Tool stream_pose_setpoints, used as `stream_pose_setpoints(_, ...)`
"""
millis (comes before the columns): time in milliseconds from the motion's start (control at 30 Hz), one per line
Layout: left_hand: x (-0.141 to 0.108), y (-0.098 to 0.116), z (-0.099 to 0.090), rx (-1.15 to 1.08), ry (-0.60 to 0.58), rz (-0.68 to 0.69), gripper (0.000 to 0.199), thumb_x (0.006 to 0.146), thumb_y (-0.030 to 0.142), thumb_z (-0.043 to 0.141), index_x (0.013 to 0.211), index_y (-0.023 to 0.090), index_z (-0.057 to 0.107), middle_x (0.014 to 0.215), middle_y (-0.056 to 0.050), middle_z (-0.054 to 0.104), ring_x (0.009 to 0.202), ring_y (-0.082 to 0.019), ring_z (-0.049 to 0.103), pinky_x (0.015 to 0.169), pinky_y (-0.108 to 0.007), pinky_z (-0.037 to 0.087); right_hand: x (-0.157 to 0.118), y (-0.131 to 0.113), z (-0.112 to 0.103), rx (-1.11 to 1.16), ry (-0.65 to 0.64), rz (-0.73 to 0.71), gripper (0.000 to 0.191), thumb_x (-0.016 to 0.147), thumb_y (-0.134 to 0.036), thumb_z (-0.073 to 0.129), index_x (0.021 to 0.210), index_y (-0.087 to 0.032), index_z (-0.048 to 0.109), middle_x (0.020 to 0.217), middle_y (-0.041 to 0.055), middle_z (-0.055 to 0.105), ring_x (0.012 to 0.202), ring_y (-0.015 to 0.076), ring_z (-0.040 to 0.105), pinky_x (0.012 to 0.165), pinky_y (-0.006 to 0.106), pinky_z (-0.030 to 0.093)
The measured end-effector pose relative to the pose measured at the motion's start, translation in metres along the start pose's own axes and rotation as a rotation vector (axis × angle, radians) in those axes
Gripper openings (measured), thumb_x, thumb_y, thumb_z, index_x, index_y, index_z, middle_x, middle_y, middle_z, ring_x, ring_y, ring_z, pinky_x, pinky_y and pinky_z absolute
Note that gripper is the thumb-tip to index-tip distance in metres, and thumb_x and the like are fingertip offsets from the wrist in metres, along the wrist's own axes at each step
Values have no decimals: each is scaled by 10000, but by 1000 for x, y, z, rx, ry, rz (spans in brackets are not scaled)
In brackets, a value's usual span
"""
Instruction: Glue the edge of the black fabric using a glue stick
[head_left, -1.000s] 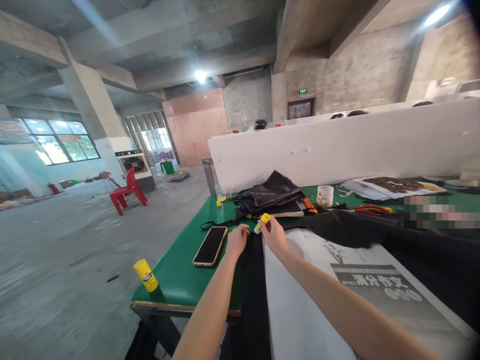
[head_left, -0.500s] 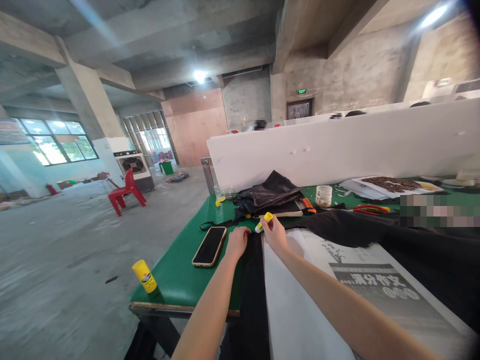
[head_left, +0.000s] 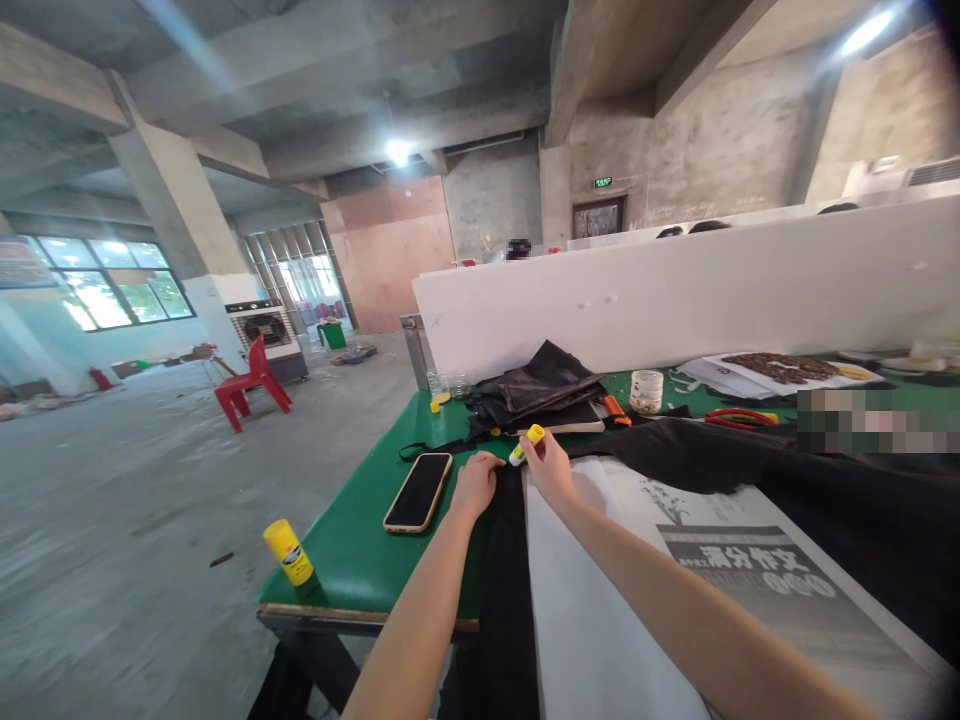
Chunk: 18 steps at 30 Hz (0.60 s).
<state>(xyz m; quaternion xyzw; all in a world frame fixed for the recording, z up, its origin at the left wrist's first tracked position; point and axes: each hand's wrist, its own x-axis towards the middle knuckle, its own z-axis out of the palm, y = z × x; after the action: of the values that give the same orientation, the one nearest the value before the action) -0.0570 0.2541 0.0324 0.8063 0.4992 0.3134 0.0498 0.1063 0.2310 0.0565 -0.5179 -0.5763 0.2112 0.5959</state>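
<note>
My right hand is closed around a glue stick, yellow at the top and white at its lower end. The stick is tilted, its white end down at a strip of black cloth. Just to the left, my left hand has its fingers drawn together at the cloth's far end, partly hidden by the hand itself. Under my right forearm lies a white sheet of paper, beside a printed grey-and-white page. A phone rests face up left of my left hand.
A second yellow glue stick stands at the green table's near left corner. Farther back are folded black cloth, a glass jar, an orange-handled tool and red-handled pliers. A white partition borders the table's far side.
</note>
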Motion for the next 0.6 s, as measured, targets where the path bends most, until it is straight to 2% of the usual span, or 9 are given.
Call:
stream_pose_setpoints(233,0,5,-4,7,24,-34,318,789,51,424,995,209,608,1032,-37,608,1009,-168,551,890,-306,416,0,1,0,5,7,14,347,807,-557,454,781,-213,495,706,7,594,638,167,534,585,260,376)
stream_pose_setpoints(367,0,5,-6,3,51,-55,297,767,24,410,904,196,609,947,-32,633,964,-170,565,892,-321,415,0,2,1,5,8,18,347,812,-556,449,787,-213,494,708,7,589,645,169,531,589,262,375)
stream_pose_setpoints(500,0,5,-8,-11,23,-21,299,719,2,427,749,211,638,1020,-3,643,1002,-165,551,926,-313,399,0,3,1,5,7,18,345,816,-554,447,797,-213,496,705,3,582,650,170,531,598,265,376)
stream_pose_setpoints(600,0,5,-8,-20,10,0,332,710,-6,419,771,217,657,1053,10,645,1021,-161,542,940,-307,392,0,2,0,4,6,21,340,817,-550,450,800,-213,496,710,0,581,653,169,531,601,264,375)
